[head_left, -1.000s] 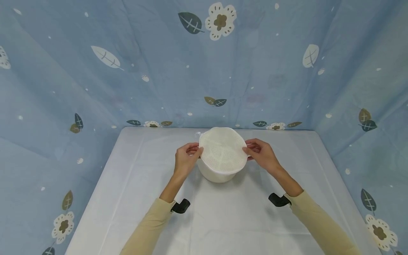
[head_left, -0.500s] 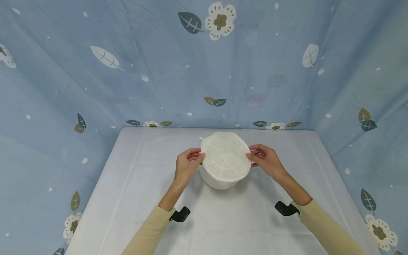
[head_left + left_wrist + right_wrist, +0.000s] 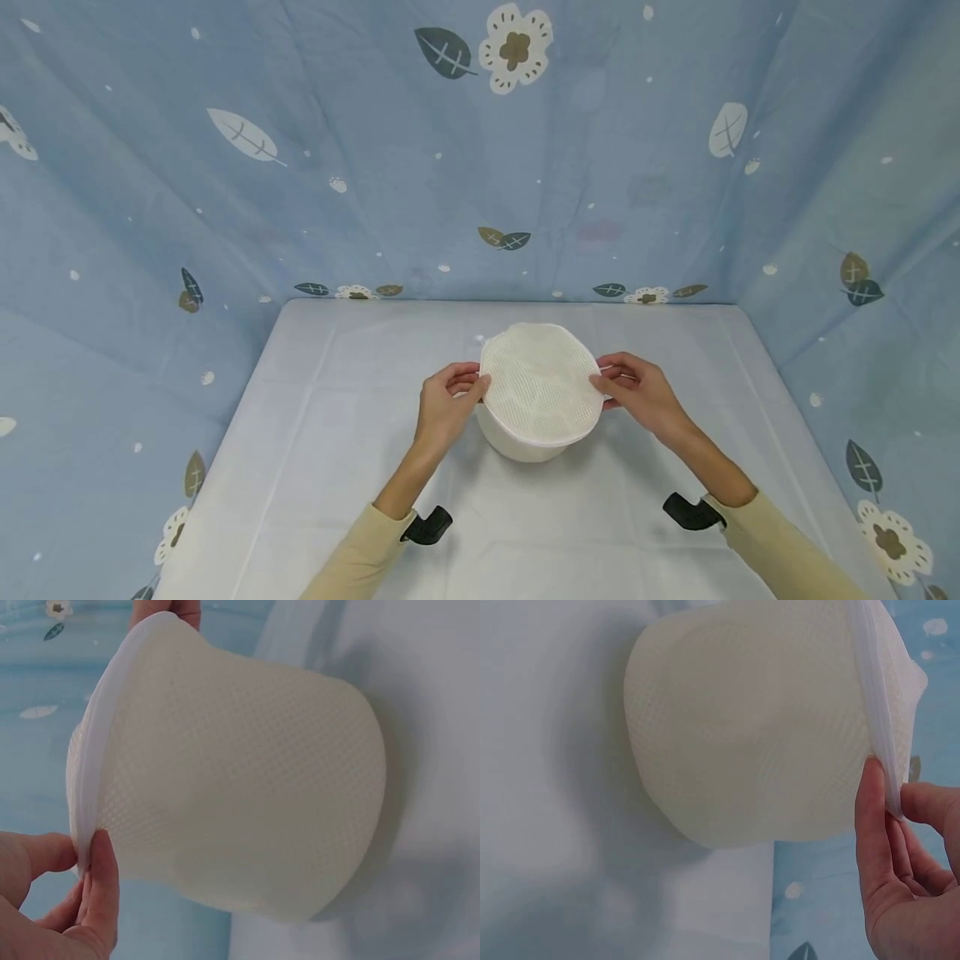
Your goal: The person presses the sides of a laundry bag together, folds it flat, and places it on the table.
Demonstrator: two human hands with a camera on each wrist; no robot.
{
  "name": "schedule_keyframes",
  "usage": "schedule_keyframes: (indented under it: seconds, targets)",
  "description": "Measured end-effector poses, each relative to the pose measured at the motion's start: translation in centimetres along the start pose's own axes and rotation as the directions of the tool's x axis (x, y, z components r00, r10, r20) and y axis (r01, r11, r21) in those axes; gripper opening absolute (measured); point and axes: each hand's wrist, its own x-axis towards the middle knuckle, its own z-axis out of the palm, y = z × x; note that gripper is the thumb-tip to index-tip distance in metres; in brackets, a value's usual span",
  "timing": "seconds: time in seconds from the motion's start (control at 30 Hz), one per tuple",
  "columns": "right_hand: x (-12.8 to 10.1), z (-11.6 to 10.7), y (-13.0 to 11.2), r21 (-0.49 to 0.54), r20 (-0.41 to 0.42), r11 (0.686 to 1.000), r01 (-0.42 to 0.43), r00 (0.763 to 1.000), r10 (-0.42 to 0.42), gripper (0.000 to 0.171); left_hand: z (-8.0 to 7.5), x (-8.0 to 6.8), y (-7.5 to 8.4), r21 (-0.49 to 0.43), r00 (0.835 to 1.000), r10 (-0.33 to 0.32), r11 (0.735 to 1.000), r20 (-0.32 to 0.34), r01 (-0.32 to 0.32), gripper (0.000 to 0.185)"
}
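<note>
A cream-white mesh laundry bag (image 3: 540,383), round and drum-shaped with a white rim band (image 3: 112,697), is held up in front of me, its flat mesh top tilted toward me. My left hand (image 3: 448,408) pinches the rim on the left between thumb and fingers; the left wrist view shows this left hand (image 3: 67,900) at the band's lower end. On the opposite side, my right hand (image 3: 643,398) grips the rim the same way, thumb on top. In the right wrist view the bag (image 3: 742,735) bulges toward the white surface; whether its base touches cannot be told.
A white-covered table (image 3: 360,467) lies beneath the bag. Blue curtain (image 3: 375,167) with leaf and flower prints surrounds its back and sides. Black devices sit at both wrists, a left device (image 3: 427,527) and a right device (image 3: 692,512).
Both hands have drawn the laundry bag nearer to me and slightly to the right. Their pinch on the rim is kept throughout.
</note>
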Motion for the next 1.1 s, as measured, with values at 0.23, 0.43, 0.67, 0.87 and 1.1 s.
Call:
schedule_keyframes:
  seconds: [0.23, 0.43, 0.67, 0.87, 1.1]
  targets:
    - [-1.0, -0.2, 0.1, 0.018, 0.003, 1.000, -0.019, 1.000, 0.019, 0.043, 0.2, -0.9, -0.3, 0.008, 1.000, -0.004, 1.000, 0.019, 0.004, 0.027]
    - [-1.3, 0.1, 0.5, 0.038, 0.017, 0.999, -0.024, 1.000, 0.023, 0.041, 0.2, -1.1, -0.6, 0.026, 1.000, 0.013, 1.000, 0.014, -0.014, 0.025]
    - [-1.1, 0.5, 1.4, 0.028, 0.018, 0.999, -0.029, 0.999, 0.029, 0.039, 0.3, -1.1, -1.5, 0.036, 1.000, 0.025, 0.999, 0.002, -0.025, 0.024]
    - [-0.9, 0.8, 2.1, 0.028, 0.020, 0.999, -0.032, 0.999, 0.032, 0.037, 0.2, -1.1, -2.3, 0.049, 1.000, 0.018, 0.999, 0.005, -0.019, 0.023]
    - [-0.9, 1.2, 3.0, 0.017, 0.018, 0.998, -0.056, 0.998, 0.056, 0.040, 0.3, -1.1, -3.2, 0.064, 1.000, 0.017, 0.998, 0.015, -0.018, 0.023]
